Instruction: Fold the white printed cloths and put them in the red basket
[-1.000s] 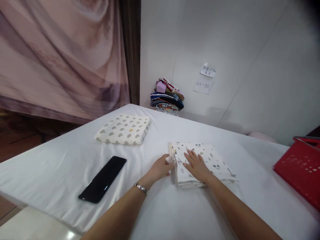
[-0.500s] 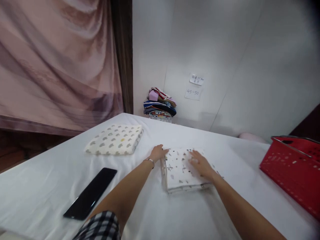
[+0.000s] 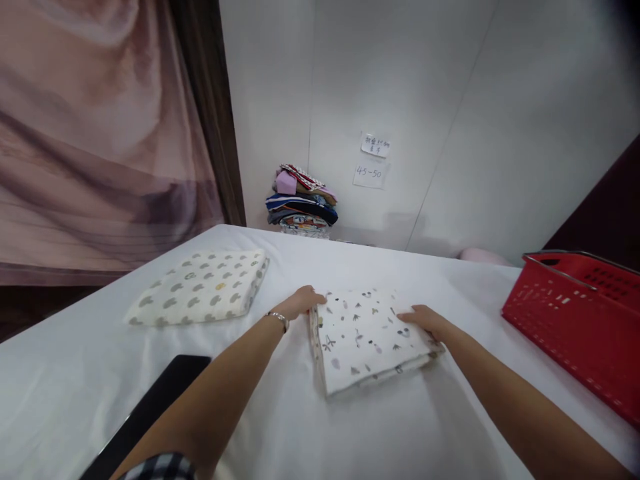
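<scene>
A folded white cloth point(image 3: 367, 340) printed with small dark figures lies on the white table point(image 3: 350, 427) in front of me. My left hand point(image 3: 299, 303), with a bracelet at the wrist, curls round the cloth's far left corner. My right hand point(image 3: 425, 321) grips the cloth's right edge, fingers lying over the top. Both hands are closed on the cloth, one at each side. The cloth rests flat on the table.
A second folded cloth with grey spots point(image 3: 200, 288) lies at the left. A black phone point(image 3: 150, 413) sits near the front left edge. A red plastic basket point(image 3: 580, 320) stands at the right. A pile of folded clothes point(image 3: 301, 200) and paper notes point(image 3: 371, 160) are against the wall.
My right hand slid from the cloth's top to its right edge, and my left hand moved from the near left side to the far left corner. The view shifted left.
</scene>
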A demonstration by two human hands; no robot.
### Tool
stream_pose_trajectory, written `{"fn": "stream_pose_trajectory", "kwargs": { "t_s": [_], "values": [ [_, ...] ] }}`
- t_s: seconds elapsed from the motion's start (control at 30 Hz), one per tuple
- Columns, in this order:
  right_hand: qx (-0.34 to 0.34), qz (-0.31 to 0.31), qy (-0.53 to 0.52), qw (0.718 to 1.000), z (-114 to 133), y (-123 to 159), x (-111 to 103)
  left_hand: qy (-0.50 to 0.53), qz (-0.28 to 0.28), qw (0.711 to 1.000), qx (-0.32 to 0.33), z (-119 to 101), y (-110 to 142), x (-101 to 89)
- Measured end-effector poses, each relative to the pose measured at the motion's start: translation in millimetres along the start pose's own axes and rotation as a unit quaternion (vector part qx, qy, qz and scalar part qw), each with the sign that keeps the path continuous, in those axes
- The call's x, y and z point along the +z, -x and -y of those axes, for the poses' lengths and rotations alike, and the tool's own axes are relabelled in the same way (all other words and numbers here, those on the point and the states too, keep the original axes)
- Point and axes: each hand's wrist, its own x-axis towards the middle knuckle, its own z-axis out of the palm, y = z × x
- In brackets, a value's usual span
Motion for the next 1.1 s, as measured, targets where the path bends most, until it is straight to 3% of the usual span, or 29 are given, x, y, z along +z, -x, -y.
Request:
{"fn": "stream_pose_trajectory", "kwargs": {
  "t_s": [0.1,0.23,0.33,0.47,0.57,0.7,0.83,1.0,1.1],
  "values": [
    [0.014,0.027,-0.047,0.998,20.4,-14.0,-6.2,0.072,-0.024,0.997,-0.003,4.2,2.5,-6.8],
    [-0.07,-0.038,0.041,0.996,60.9,-37.4,-3.8,0.15,-0.082,0.985,-0.035,17.2,1.9,-10.1],
    [-0.129,-0.054,0.119,0.983,89.4,-36.3,20.8,0.179,-0.1,0.976,-0.07,29.2,2.0,-7.6],
    [-0.218,0.017,0.125,0.968,112.4,8.6,74.1,0.188,-0.108,0.973,-0.08,35.0,3.0,-5.4],
    [-0.334,0.13,0.177,0.917,112.6,56.1,100.6,0.176,-0.116,0.975,-0.07,30.5,5.3,-5.1],
    [-0.349,0.198,0.209,0.892,96.3,100.9,98.6,0.137,-0.129,0.981,-0.04,25.4,19.6,-4.4],
    [-0.361,0.223,0.206,0.882,81.1,123.0,84.7,0.07,-0.144,0.987,-0.017,35.8,46.2,-3.1],
    [-0.372,0.185,0.223,0.882,78.5,136.2,86.9,-0.03,-0.166,0.985,-0.032,47.9,66.9,-2.1],
    [-0.371,0.179,0.228,0.882,78.5,143.0,90.1,-0.16,-0.225,0.96,0.036,39.7,72.5,2.9]
  ]
}}
